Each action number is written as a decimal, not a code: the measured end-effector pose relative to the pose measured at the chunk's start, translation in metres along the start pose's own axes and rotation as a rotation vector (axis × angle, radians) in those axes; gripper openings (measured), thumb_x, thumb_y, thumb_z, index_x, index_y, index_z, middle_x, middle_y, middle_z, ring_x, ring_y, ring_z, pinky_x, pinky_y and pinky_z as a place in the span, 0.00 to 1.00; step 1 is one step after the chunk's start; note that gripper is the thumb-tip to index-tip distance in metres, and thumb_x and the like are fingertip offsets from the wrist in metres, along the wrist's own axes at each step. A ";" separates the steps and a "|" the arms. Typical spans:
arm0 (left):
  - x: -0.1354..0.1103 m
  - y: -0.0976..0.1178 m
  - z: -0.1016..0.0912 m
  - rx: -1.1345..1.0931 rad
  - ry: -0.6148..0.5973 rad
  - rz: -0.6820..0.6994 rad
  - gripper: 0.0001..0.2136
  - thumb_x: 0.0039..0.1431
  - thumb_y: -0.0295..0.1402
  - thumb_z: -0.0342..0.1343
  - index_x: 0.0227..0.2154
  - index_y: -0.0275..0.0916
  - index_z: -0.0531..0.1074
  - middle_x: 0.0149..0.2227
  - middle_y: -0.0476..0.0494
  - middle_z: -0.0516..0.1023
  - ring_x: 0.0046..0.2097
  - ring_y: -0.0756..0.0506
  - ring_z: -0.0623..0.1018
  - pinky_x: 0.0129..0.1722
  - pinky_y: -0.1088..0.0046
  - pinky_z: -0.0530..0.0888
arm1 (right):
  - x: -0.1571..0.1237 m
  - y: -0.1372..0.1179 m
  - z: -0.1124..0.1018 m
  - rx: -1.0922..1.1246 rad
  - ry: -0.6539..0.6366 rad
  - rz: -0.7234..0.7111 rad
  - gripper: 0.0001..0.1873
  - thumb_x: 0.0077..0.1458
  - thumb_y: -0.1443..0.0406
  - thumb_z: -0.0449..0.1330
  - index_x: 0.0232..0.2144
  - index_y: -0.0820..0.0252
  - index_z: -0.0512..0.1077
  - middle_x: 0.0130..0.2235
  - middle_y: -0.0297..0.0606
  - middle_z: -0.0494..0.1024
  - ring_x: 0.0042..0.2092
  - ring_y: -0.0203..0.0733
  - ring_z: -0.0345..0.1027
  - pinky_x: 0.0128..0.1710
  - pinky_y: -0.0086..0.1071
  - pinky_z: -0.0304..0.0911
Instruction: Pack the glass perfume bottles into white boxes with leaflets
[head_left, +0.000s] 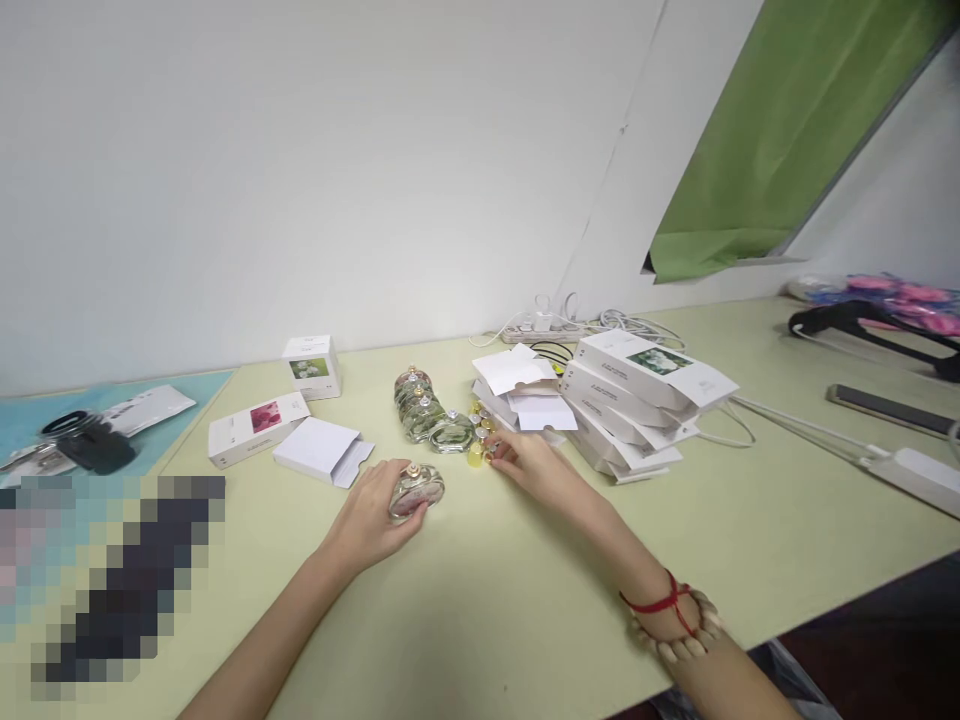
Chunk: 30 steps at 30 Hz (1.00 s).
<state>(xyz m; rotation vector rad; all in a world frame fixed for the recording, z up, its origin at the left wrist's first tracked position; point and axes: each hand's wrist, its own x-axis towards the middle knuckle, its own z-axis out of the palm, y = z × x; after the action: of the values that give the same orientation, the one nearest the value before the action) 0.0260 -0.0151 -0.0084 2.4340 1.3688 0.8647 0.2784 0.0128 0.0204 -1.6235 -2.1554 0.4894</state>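
Observation:
My left hand (371,522) is wrapped round a small round glass perfume bottle (418,488) lying on the pale green table (480,590). My right hand (534,466) reaches to a cluster of small yellow caps (480,440) and pinches at one of them. Just behind stands a row of several similar glass bottles (424,412). A red cord and a bead bracelet (675,620) circle my right wrist.
White flat boxes (637,400) are stacked at the right, with loose card inserts (525,385) beside them. Two closed boxes (255,425) (312,365) and an open one (322,450) lie at the left. Power strips (911,470) and cables run along the back and right.

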 end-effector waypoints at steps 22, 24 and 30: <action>-0.016 0.067 0.036 -0.435 0.042 -0.380 0.11 0.50 0.37 0.51 0.34 0.42 0.56 0.27 0.52 0.66 0.21 0.53 0.65 0.19 0.77 0.62 | -0.015 -0.040 0.027 0.477 -0.002 -0.305 0.40 0.38 0.59 0.64 0.54 0.50 0.54 0.51 0.41 0.62 0.42 0.41 0.65 0.34 0.31 0.63; -0.016 0.066 0.035 -0.347 0.037 -0.366 0.11 0.51 0.37 0.50 0.36 0.43 0.59 0.31 0.49 0.68 0.25 0.51 0.68 0.20 0.76 0.63 | -0.009 -0.034 0.030 0.488 0.033 -0.303 0.36 0.40 0.61 0.63 0.53 0.52 0.56 0.50 0.41 0.63 0.44 0.41 0.64 0.36 0.30 0.64; -0.009 0.044 0.026 -0.182 0.199 -0.257 0.10 0.54 0.33 0.47 0.40 0.42 0.62 0.41 0.44 0.70 0.43 0.46 0.70 0.37 0.69 0.68 | -0.001 -0.026 0.031 0.223 0.232 -0.304 0.20 0.47 0.62 0.60 0.45 0.54 0.65 0.43 0.38 0.69 0.44 0.43 0.63 0.41 0.35 0.61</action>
<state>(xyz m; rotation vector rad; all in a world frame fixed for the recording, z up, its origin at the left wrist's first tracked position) 0.0689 -0.0438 -0.0125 2.0271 1.5525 1.1321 0.2415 0.0033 0.0071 -1.1481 -2.0419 0.4082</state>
